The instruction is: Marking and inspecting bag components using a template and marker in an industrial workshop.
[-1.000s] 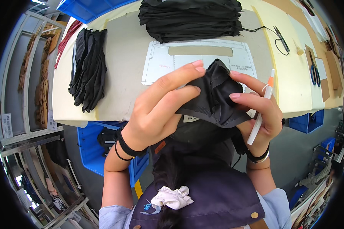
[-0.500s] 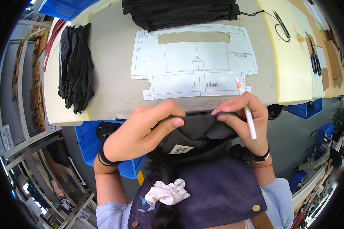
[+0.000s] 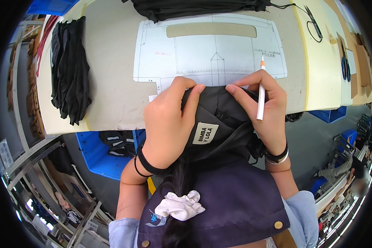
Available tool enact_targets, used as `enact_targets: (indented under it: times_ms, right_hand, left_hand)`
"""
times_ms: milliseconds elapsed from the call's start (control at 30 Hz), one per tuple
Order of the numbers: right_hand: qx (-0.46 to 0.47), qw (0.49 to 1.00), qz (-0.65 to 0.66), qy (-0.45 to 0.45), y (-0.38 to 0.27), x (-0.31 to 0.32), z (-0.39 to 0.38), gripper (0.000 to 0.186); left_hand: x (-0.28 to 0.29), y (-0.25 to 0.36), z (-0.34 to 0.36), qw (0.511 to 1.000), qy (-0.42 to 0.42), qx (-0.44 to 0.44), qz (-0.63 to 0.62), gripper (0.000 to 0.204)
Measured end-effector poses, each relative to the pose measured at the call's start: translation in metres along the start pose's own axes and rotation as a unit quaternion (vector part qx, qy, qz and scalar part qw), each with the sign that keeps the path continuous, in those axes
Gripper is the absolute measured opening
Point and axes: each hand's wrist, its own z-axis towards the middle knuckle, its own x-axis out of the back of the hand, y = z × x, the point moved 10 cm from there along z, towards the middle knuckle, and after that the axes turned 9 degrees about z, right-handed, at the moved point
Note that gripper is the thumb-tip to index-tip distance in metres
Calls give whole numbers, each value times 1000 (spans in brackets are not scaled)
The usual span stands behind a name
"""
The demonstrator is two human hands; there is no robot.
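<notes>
1. Left hand [image 3: 167, 111]: thumb and forefinger pinched together on the upper edge of the black cloth.
2. Right hand [image 3: 270, 103]: thumb and forefinger closed on the same edge, a short span from the left fingers.
3. Black cloth [image 3: 219, 99]: one piece, between the two pairs of fingers and hanging in folds below them.
4. White pencil [image 3: 261, 101], orange band: lodged in the right hand, tip pointing away past the fingers.
5. Pale label [image 3: 205, 133]: on the cloth, just below the left fingers, tilted.
6. Paper pattern [image 3: 157, 53], slotted: flat on the desk [image 3: 111, 62], directly beyond the fingers, partly covered by cloth and hands.
7. Blue bin [image 3: 95, 159]: below and left of the left fingers.
8. Dark fabric bundles, two: one [image 3: 70, 70] well left of the fingers; one [image 3: 202, 8] beyond the pattern.
9. Scissors [image 3: 345, 68]: far right of the right fingers.
</notes>
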Motion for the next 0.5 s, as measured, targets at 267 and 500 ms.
enact_targets:
  times_ms: [267,500]
  right_hand:
    - [40,995,-85,20,-1,-6,3,16]
    - [86,987,-135,27,-13,-11,9,20]
  left_hand:
    - [-2,8,5,987,64,-89,116,15]
    - [-5,7,8,987,55,-81,124,15]
